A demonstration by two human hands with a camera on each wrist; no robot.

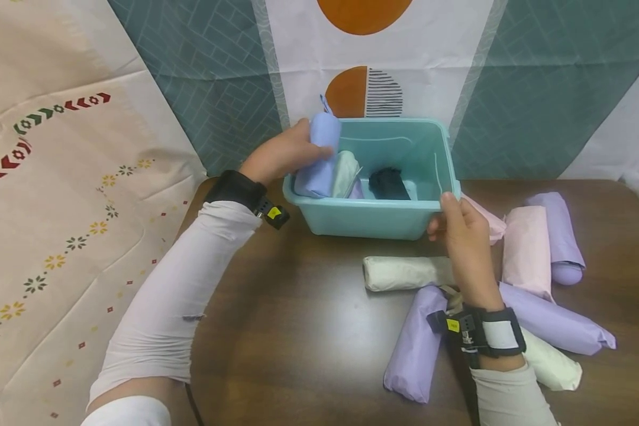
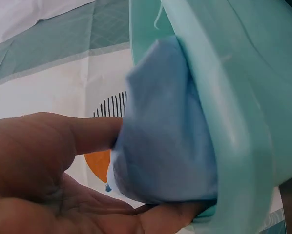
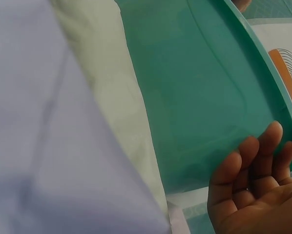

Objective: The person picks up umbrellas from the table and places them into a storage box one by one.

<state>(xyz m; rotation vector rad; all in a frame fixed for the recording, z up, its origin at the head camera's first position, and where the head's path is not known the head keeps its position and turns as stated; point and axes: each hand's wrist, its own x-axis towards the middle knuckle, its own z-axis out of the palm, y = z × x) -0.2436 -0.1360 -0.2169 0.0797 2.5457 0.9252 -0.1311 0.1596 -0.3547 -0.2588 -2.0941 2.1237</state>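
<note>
My left hand (image 1: 284, 155) grips a blue folded umbrella (image 1: 325, 133) in its fabric sleeve, a strap loop at its top. It stands nearly upright at the left end of a turquoise plastic bin (image 1: 367, 220), its lower part inside. In the left wrist view, the thumb and fingers lie on either side of the blue sleeve (image 2: 163, 126). Beside it in the bin are a pale green sleeved roll (image 1: 346, 173), a bit of lilac, and a dark bundle (image 1: 389, 183). My right hand (image 1: 465, 239) holds the bin's front right corner, thumb on the rim, fingers curled below.
On the brown table (image 1: 298, 331), several sleeved rolls lie right of and before the bin: pale green (image 1: 404, 273), lilac (image 1: 415, 349), pink (image 1: 527, 251), and a lilac one (image 1: 559, 228) with a rounded end showing. A patterned cloth (image 1: 207, 71) hangs behind.
</note>
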